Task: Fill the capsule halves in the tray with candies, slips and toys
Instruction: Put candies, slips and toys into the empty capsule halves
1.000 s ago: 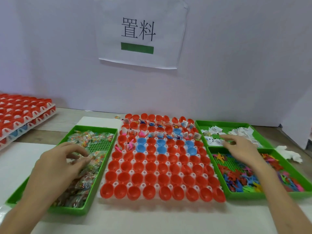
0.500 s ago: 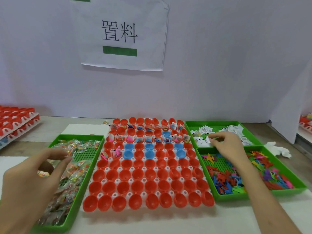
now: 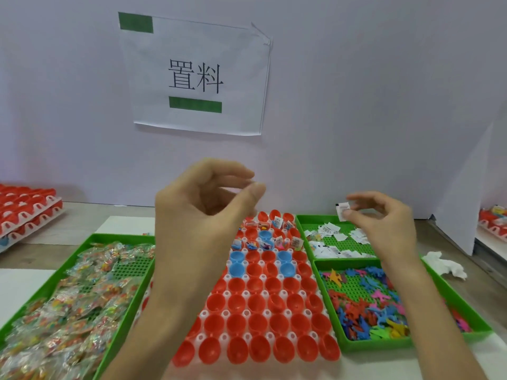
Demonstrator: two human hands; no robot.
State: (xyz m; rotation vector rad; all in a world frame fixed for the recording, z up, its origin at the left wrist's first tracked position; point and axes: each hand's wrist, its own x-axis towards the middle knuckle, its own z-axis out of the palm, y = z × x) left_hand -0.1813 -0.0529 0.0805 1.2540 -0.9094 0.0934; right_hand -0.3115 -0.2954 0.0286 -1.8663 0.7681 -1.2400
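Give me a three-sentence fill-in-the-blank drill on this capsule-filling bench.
1. The right hand pinches a small white ____.
2. The wrapped candies lie in a green tray to the ____ of the capsule tray.
3. Most capsule halves are red; a few are ____.
Missing words: slip; left; blue.

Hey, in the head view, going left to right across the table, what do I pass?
stack of red capsule halves → green candy tray → capsule tray → green toy tray → crumpled white tissue
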